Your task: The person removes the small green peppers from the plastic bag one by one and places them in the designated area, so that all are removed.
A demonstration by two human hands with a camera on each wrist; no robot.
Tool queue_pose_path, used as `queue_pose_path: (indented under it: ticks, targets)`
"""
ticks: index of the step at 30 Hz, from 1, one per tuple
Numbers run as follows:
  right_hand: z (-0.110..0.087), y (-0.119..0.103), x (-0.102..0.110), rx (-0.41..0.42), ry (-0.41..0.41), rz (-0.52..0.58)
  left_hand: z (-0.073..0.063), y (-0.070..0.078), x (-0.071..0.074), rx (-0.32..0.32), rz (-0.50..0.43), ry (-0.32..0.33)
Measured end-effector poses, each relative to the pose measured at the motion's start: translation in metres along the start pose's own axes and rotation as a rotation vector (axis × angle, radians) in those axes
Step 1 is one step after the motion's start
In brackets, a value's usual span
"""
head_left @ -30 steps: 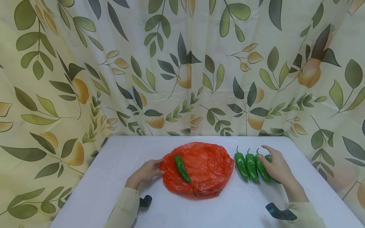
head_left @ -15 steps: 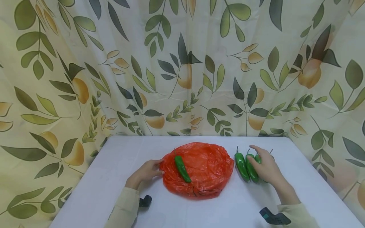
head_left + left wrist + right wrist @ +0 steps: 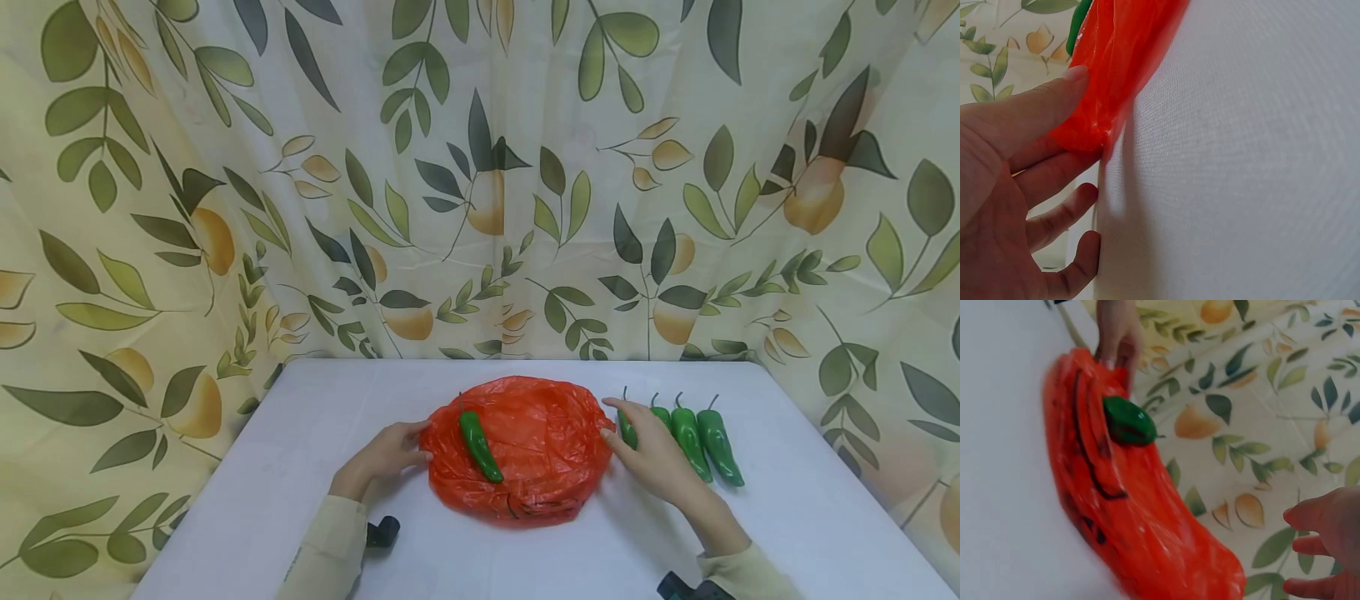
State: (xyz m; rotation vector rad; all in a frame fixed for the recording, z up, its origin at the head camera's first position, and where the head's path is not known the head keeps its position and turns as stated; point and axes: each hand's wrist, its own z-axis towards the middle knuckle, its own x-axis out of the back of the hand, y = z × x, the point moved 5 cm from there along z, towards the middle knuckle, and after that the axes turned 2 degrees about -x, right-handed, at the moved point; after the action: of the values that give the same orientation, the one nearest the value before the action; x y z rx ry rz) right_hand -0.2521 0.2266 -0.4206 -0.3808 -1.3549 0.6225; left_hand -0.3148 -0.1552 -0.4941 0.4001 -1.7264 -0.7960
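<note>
A crumpled red plastic bag (image 3: pixel 551 437) lies flat mid-table, with one green chili pepper (image 3: pixel 480 447) lying on its left part. My left hand (image 3: pixel 382 458) pinches the bag's left edge; in the left wrist view the thumb (image 3: pixel 1060 94) presses on top of the film and fingers sit beneath it. Several more green chili peppers (image 3: pixel 720 450) lie in a row right of the bag. My right hand (image 3: pixel 658 462) hovers over the left end of that row, partly hiding two of them, fingertips at the bag's right edge. Its fingers (image 3: pixel 1310 519) are spread and hold nothing.
The table is covered by a white cloth (image 3: pixel 480 567). Behind it and along both sides hangs a curtain (image 3: pixel 525 208) printed with leaves and fruit. Dark devices are strapped at both wrists, such as the left wrist device (image 3: pixel 383 532).
My right hand has moved left along the pepper row to the bag's right edge, uncovering the rightmost peppers. The left hand, the bag and the pepper on it stay in place.
</note>
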Motion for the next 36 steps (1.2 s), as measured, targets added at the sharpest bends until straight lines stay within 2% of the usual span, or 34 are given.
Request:
queue_pose_path:
  ticks: [4,9,18,24,36]
  targets:
    - [-0.003,-0.011,-0.01,0.04,-0.009,0.005,0.0,0.002,0.001,-0.008,0.006,-0.004]
    - [-0.006,-0.02,-0.02,0.039,-0.032,0.012,0.0,0.004,0.002,0.006,0.014,-0.002]
    - [-0.009,-0.029,-0.043,0.031,-0.132,0.017,0.001,0.003,-0.001,0.016,0.005,-0.006]
    - [-0.008,-0.039,-0.058,0.089,-0.157,0.045,0.0,0.002,-0.001,0.024,0.002,-0.002]
    - [-0.006,-0.061,-0.09,0.153,-0.279,0.107,-0.001,0.003,-0.001,0.031,0.008,0.0]
